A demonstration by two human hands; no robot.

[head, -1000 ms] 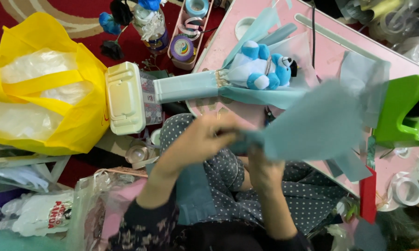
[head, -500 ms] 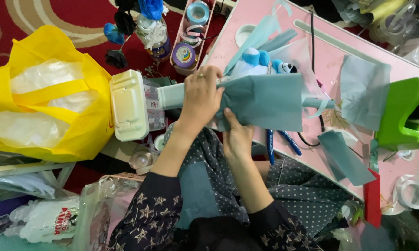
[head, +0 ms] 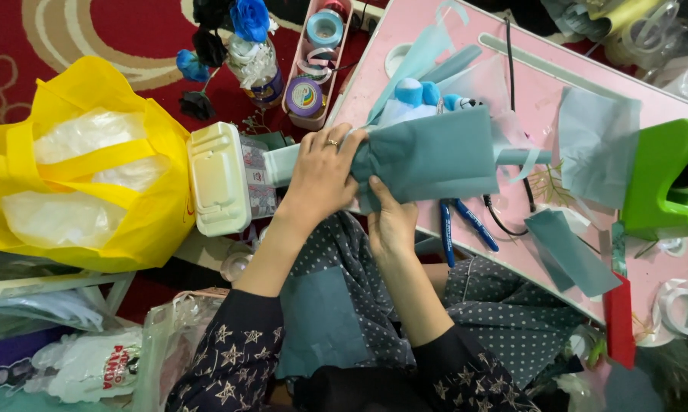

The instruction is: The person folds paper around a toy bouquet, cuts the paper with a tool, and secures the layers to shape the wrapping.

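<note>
Head view. Teal wrapping sheet (head: 428, 156), bunched round a bouquet at the near edge of the pink table (head: 542, 91). Left hand (head: 321, 179): closed over the gathered neck of the sheet. Right hand (head: 390, 221): beneath the sheet, fingers pressed up against it, grip apparently partial. Blue pliers (head: 462, 225) just beside. Yellow bag (head: 77, 168) well apart.

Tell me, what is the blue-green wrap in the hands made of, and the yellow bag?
The wrap looks like soft matte paper or thin fabric: it creases and gathers under the left hand. The yellow bag seems a non-woven cloth, dull and floppy.
</note>
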